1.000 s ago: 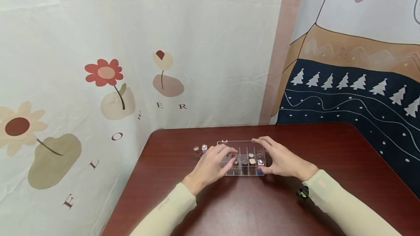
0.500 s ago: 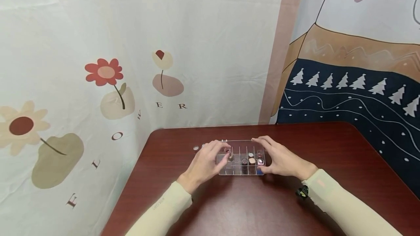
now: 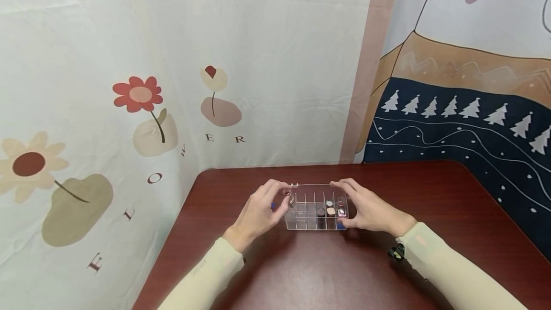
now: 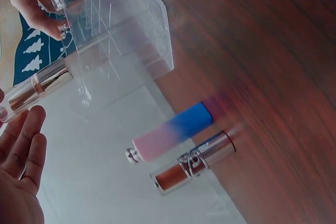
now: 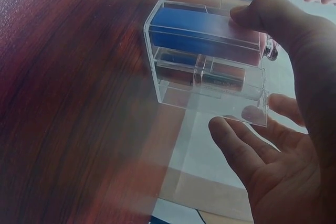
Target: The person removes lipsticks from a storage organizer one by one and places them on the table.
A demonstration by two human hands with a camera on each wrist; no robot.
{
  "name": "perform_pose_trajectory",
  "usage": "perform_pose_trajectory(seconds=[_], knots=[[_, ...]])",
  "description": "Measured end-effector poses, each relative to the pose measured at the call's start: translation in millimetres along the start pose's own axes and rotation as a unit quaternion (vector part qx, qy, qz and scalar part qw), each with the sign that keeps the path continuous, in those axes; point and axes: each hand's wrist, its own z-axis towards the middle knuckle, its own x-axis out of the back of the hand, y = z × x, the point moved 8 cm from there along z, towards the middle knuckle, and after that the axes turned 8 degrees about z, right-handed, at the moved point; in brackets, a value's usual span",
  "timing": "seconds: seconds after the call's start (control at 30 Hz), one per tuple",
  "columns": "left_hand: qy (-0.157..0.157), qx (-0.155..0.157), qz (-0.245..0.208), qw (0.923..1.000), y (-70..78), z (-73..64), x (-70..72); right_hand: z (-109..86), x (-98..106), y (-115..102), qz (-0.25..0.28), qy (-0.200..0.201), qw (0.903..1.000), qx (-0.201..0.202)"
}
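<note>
Clear organizer, divided: on surface, right hand clasping its end. Left hand pinched lipstick tube at its far edge. Two tubes stood beside. Risk: a knock could topple them.

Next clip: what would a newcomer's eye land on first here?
The clear plastic compartment box of lipsticks at the middle of the dark red wooden table, with the right hand gripping its right end. At its left end the left hand holds a clear-capped lipstick tube; a pink-and-blue tube stands beside the box.
</note>
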Motion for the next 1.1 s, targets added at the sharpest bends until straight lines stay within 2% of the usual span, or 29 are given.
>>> perform_pose_trajectory(seconds=[0.4, 0.63, 0.8, 1.1], knots=[[-0.003, 0.027, -0.024, 0.9993, -17.3, -10.9, 12.5, -0.1, -1, -2, -0.003, 0.002, 1.0, 0.001], [0.006, 0.031, -0.013, 0.9994, -26.4, -18.9, 19.9, -0.1, 0, -3, 0.004, 0.004, 1.0, 0.002], [-0.002, 0.043, -0.007, 0.9991, -34.9, -25.5, 23.8, -0.7, -1, -2, 0.002, 0.007, 1.0, 0.003], [0.003, 0.048, 0.035, 0.9982, -48.4, -36.6, 32.2, -0.2, -2, -2, 0.001, 0.009, 0.9999, 0.008]])
